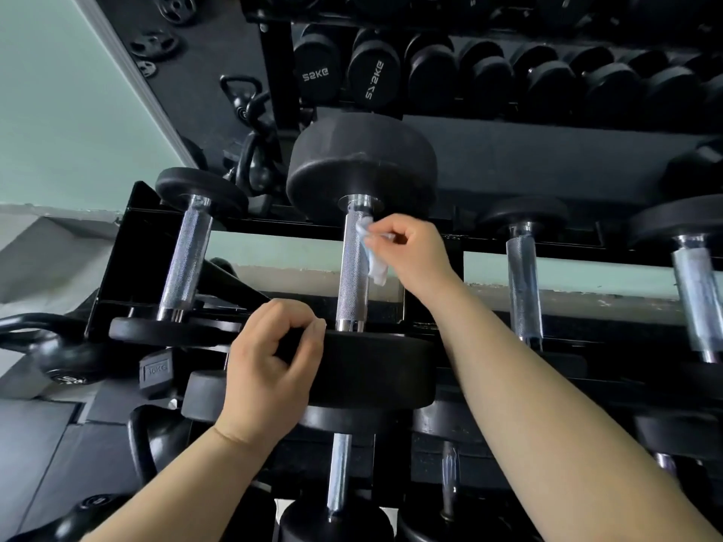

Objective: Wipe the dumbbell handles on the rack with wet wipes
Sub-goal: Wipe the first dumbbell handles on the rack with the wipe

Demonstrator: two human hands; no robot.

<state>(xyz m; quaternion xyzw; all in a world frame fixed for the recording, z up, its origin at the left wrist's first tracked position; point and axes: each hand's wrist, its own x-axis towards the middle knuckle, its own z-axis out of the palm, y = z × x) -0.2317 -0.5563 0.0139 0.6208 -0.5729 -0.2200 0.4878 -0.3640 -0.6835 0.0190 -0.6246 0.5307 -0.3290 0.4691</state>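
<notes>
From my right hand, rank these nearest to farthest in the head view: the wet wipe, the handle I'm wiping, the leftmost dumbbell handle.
1. Wet wipe, pinched in the right hand.
2. Handle being wiped, just left, touching the wipe.
3. Leftmost dumbbell handle, far to the left.

The wall (58, 111) on the left is pale green. The floor (35, 444) down below is dark grey. A black kettlebell (66, 361) sits low, near the wall.

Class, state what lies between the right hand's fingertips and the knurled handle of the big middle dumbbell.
A white wet wipe, pinched by the right hand, lies against the right side of the handle; the head view shows it.
</notes>
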